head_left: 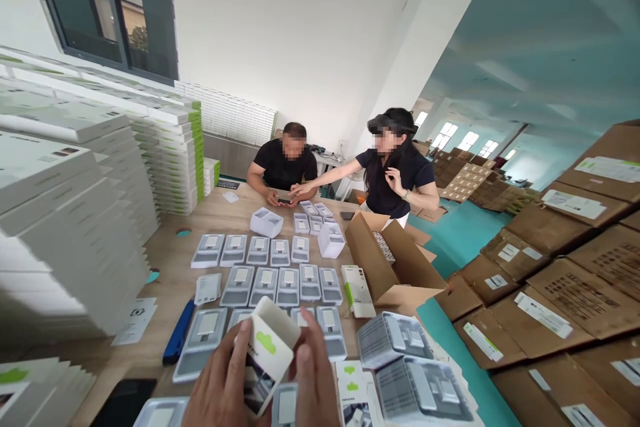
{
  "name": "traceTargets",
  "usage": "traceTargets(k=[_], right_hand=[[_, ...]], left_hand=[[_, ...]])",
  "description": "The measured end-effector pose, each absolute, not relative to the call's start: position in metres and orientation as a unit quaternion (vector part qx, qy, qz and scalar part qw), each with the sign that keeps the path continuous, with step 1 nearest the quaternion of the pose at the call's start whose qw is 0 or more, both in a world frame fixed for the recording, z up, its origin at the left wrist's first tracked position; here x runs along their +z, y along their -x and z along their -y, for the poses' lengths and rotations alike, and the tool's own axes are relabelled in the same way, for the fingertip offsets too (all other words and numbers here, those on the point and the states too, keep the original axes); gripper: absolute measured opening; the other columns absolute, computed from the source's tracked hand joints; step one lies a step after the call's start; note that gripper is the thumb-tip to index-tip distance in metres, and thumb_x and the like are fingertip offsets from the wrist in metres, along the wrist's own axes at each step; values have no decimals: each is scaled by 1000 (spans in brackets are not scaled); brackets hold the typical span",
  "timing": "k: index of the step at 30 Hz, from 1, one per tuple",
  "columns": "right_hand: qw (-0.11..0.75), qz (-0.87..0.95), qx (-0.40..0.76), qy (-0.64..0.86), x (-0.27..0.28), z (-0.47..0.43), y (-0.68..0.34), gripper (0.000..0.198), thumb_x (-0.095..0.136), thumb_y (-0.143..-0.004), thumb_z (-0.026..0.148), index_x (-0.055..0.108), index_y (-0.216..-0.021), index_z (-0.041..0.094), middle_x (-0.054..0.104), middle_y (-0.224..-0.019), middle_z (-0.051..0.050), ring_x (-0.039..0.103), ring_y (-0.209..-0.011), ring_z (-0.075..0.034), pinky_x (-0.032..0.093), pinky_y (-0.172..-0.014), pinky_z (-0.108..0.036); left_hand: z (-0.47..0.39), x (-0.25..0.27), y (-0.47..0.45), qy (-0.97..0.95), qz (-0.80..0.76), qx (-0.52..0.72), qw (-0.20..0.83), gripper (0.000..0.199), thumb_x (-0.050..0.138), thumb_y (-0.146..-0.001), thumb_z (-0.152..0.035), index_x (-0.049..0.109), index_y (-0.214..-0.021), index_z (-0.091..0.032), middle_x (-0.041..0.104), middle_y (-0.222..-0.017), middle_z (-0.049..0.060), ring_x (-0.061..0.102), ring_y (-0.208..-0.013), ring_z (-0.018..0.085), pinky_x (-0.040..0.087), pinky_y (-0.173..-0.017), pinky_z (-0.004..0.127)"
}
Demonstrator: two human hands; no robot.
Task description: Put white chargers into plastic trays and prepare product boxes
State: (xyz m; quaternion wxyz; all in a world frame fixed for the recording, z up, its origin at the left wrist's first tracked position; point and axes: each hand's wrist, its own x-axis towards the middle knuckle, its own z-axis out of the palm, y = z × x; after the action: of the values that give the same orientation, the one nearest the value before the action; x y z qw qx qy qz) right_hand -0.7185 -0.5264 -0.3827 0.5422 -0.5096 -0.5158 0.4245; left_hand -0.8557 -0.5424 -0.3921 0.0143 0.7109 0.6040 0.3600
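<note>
A small white cardboard box (269, 353) with a green logo is tilted in front of me, its top flap standing up. My left hand (220, 380) is wrapped around its left side. My right hand (315, 373) grips the right edge, its fingertips slightly blurred. Beneath and beyond the hands, rows of white plastic trays (237, 285) lie on the wooden table (165, 247), each with a pale block in it. Flat white boxes with green logos (353, 387) lie by my right hand, beside stacked trays (425, 383).
Tall stacks of white boxes (65, 227) line the left. A blue tool (179, 333) and a black phone (125, 403) lie near them. An open carton (395, 260) stands right, with brown cartons (550, 280) beyond. Two people sit across the table, one reaching toward the other's hands (283, 199).
</note>
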Motion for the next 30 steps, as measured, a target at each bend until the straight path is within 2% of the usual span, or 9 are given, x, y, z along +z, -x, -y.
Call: traceTargets(k=[2, 5, 8, 12, 15, 19, 22, 27, 30], right_hand=[[526, 515, 430, 522, -378, 526, 710, 52, 38, -96, 55, 47, -139, 25, 64, -107, -8, 66, -89, -21, 56, -74, -31], [491, 567, 390, 535, -370, 524, 697, 36, 52, -94, 46, 63, -121, 26, 64, -103, -6, 64, -95, -20, 53, -80, -29], [476, 625, 331, 523, -364, 523, 692, 24, 54, -94, 37, 70, -109, 28, 61, -92, -4, 62, -85, -17, 51, -74, -25], [479, 624, 340, 516, -362, 525, 689, 19, 58, -92, 35, 75, -99, 28, 56, -84, -3, 59, -77, -15, 51, -66, -24], [483, 608, 423, 467, -362, 525, 680, 28, 61, -89, 49, 75, -102, 28, 59, -110, -8, 61, -104, -22, 53, -85, -31], [481, 554, 595, 327, -363, 523, 667, 36, 64, -85, 56, 73, -109, 31, 42, -149, -7, 41, -137, -29, 44, -103, -43], [488, 477, 690, 242, -363, 520, 667, 22, 79, -77, 39, 76, -98, 33, 50, -142, -5, 53, -126, -25, 49, -93, -37], [483, 436, 737, 182, -360, 520, 674, 16, 81, -74, 28, 78, -90, 29, 59, -109, -5, 64, -85, -18, 52, -67, -31], [490, 450, 721, 192, -356, 522, 673, 14, 81, -75, 30, 78, -88, 29, 54, -99, -3, 60, -75, -14, 49, -62, -29]], left_hand=[[546, -389, 856, -730, -581, 358, 29, 94, 57, -76, -20, 5, -154, -22, 49, -137, 18, 52, -123, 36, 50, -96, 47], [550, -389, 856, -744, -560, 360, 56, 99, 59, -71, -13, 6, -154, -24, 49, -139, 17, 50, -127, 35, 48, -100, 47], [554, -392, 854, -748, -548, 365, 86, 102, 61, -69, -13, 7, -154, -25, 48, -140, 16, 49, -129, 35, 49, -102, 47], [557, -389, 857, -718, -551, 373, 205, 106, 60, -65, -10, 6, -154, -27, 39, -152, 14, 43, -137, 34, 47, -106, 45], [558, -374, 870, -653, -550, 361, 376, 110, 58, -62, -10, 4, -155, -32, 37, -155, 9, 38, -140, 31, 39, -112, 46], [550, -358, 888, -582, -424, 342, 604, 114, 66, -63, -20, 0, -155, -31, 43, -151, 9, 45, -134, 32, 37, -111, 49], [538, -358, 884, -554, -316, 354, 685, 115, 73, -68, -41, -2, -154, -31, 55, -139, 11, 58, -118, 35, 44, -101, 54], [526, -370, 863, -495, -319, 333, 736, 90, 56, -82, -61, 8, -154, -36, 73, -101, 8, 68, -98, 34, 49, -93, 52], [528, -375, 871, -510, -291, 332, 738, 104, 61, -69, -76, 16, -153, -35, 69, -117, 9, 63, -110, 38, 46, -98, 56]])
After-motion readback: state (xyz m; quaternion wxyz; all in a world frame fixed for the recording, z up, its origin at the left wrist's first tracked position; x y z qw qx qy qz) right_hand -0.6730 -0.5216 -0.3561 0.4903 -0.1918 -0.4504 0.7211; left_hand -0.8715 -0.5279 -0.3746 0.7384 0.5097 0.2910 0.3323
